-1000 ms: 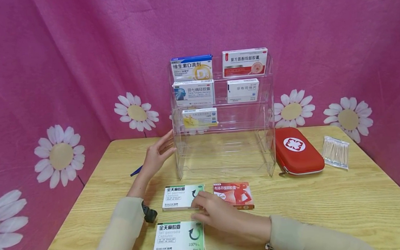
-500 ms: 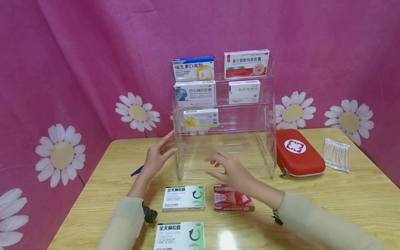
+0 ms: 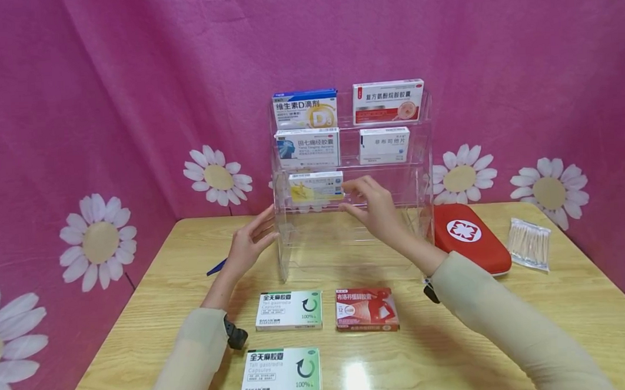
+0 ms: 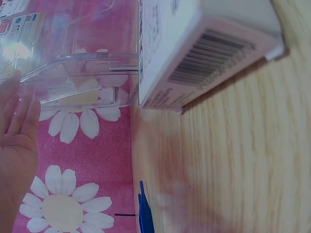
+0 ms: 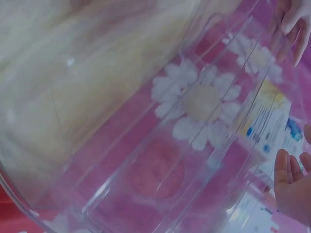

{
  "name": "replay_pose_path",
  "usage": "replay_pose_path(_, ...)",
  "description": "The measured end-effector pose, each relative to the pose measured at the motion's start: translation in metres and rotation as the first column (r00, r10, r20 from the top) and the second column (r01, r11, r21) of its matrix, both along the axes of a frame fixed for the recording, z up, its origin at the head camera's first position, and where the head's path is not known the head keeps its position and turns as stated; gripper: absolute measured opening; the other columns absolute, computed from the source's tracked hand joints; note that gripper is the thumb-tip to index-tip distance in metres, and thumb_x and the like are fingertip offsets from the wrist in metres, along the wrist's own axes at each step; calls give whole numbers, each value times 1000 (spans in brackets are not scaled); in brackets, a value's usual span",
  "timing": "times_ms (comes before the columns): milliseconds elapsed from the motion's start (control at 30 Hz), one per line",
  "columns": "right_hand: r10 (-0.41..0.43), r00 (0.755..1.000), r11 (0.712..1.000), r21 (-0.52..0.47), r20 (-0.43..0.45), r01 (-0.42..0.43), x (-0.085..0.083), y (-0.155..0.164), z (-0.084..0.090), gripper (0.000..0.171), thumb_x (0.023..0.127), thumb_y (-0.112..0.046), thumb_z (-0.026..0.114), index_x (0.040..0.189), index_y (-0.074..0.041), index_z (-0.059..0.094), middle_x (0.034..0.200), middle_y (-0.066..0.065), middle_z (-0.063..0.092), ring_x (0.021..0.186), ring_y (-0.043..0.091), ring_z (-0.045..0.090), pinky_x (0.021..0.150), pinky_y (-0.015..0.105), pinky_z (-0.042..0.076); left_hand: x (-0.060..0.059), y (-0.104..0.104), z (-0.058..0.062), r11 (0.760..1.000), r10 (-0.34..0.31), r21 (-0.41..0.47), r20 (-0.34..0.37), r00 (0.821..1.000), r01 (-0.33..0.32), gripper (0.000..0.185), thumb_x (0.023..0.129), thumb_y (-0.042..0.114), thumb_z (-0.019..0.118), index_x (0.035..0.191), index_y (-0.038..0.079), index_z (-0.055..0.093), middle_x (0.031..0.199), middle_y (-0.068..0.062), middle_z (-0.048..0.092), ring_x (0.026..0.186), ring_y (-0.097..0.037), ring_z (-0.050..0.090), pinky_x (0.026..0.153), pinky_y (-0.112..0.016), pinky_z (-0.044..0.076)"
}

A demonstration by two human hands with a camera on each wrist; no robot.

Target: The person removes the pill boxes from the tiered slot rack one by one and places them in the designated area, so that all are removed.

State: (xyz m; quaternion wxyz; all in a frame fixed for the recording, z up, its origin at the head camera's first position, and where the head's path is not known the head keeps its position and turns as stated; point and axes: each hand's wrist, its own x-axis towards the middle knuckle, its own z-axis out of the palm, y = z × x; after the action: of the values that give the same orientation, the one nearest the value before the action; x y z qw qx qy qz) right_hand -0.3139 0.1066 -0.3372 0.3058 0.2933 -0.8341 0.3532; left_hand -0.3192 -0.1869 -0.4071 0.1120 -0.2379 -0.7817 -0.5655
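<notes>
Our right hand [image 3: 378, 212] is raised at the front of the clear rack [image 3: 314, 233], with its thumb and fingers well apart. Just left of its fingertips stands the yellow box [image 3: 316, 187], on the third tier from the top; whether the fingers touch this box, we cannot tell. Our left hand [image 3: 248, 243] rests its extended fingers at the left side of the rack, and the blue tool [image 3: 216, 267] lies to the left of it on the surface [image 3: 155, 327].

Above the right hand, we see the white box [image 3: 384, 146] and, one tier higher, the red-white box [image 3: 388, 102]. Higher and to the left of this hand stand the blue-white box [image 3: 307, 148] and the D3 box [image 3: 305, 110]. Below it, the red box [image 3: 367, 310] lies flat; below and left lie the far green box [image 3: 288, 310] and the near green box [image 3: 280, 373]. To the right of this hand are the red case [image 3: 470, 231] and, farther, the swabs [image 3: 529, 244].
</notes>
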Motion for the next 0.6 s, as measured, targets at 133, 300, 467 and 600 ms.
replay_pose_path(133, -36, 999, 999, 2, 17, 36, -15, 1, 6, 37, 80, -3, 78, 114, 5, 64, 98, 20, 62, 88, 33, 62, 78, 43, 59, 1, 0, -1, 1000, -1, 5, 14, 1000, 1, 60, 92, 0, 63, 148, 9, 44, 147, -19, 49, 131, -36, 53, 103, -28, 52)
replay_pose_path(300, -65, 993, 997, 52, 98, 60, -29, -2, 10, 41, 85, -4, 74, 124, 1, 62, 108, 20, 61, 91, 33, 61, 83, 43, 58, 1, -1, -2, 1000, -5, 14, 36, 999, 4, 60, 92, 0, 63, 148, 10, 43, 148, -18, 49, 132, -34, 53, 104, -27, 52)
replay_pose_path(467, -90, 985, 991, 111, 149, 74, -40, -4, 6, 43, 87, -5, 72, 128, -3, 61, 113, 20, 58, 98, 33, 60, 89, 43, 58, 1, 0, -1, 1000, -15, 24, 35, 999, 14, 60, 92, -1, 63, 148, 9, 43, 148, -19, 49, 133, -35, 52, 105, -30, 51)
replay_pose_path(600, -87, 989, 990, 125, 123, 71, -44, -6, 2, 42, 86, -4, 72, 126, -2, 62, 114, 20, 58, 104, 36, 62, 95, 44, 57, 0, 0, 0, 999, -16, 29, 30, 999, 16, 59, 92, -1, 63, 148, 8, 43, 147, -19, 49, 132, -36, 53, 104, -29, 52)
